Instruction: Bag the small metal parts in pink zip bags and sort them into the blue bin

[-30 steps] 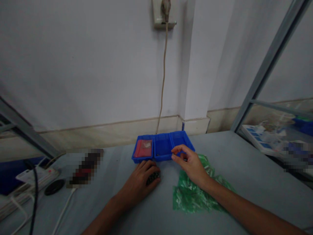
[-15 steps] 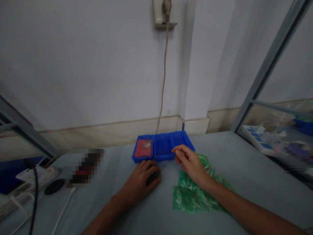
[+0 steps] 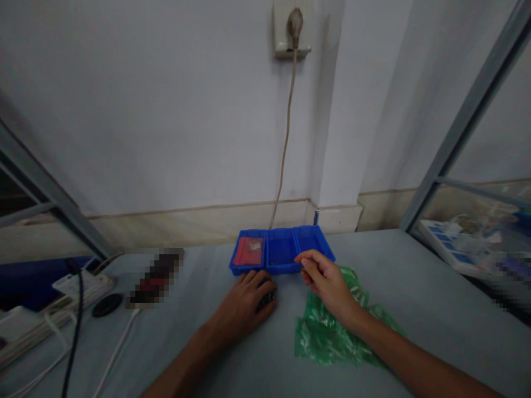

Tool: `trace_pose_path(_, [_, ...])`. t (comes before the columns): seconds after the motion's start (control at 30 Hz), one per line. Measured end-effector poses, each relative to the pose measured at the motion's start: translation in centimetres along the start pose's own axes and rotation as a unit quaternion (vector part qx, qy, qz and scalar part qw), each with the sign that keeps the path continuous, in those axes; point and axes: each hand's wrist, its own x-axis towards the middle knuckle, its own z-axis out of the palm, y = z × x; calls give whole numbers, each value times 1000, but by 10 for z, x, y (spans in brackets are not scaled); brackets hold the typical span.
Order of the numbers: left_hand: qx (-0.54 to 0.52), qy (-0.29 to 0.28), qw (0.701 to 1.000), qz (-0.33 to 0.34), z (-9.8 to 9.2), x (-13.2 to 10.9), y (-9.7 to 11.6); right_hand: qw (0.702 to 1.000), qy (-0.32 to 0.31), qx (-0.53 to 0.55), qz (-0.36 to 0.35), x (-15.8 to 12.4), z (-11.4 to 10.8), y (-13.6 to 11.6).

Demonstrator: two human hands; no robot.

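My left hand [image 3: 244,303] rests on the table in front of the blue bins, fingers curled over a dark, speckled object [image 3: 265,299] whose kind I cannot make out. Close to the front of the right-hand blue bin [image 3: 312,241], my right hand [image 3: 327,283] has thumb and fingertips pinched together. Whatever is in that pinch is too small or hidden to name. A red plastic packet [image 3: 248,253] lies in the left blue bin [image 3: 238,271]. Small dark bits show in the middle blue bin [image 3: 282,243]. Under my right forearm spreads a crumpled green plastic bag [image 3: 321,338].
To the left lie a blurred-out dark phone-like item [image 3: 155,279], a black round disc [image 3: 107,304], a power strip [image 3: 89,290] and cables. Metal posts [image 3: 452,143] frame both sides, and a wall rises behind the bins. Clutter sits on a white tray [image 3: 450,251] at right.
The view has shifted, so everything appears a little farther right. Both hands keep nearly the same places by the bins; my right fingertips stay pinched.
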Motion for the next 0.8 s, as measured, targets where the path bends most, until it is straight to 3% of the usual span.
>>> trace_pose_path(0.53, [15,-13,1000,-11,-1,1,2,1000,-1,-2,-18,0,1,0])
trace_pose_path(0.8, [-16,11,1000,-5,5,-3,-6,1000,-1,-20,-22,-1,5,-2])
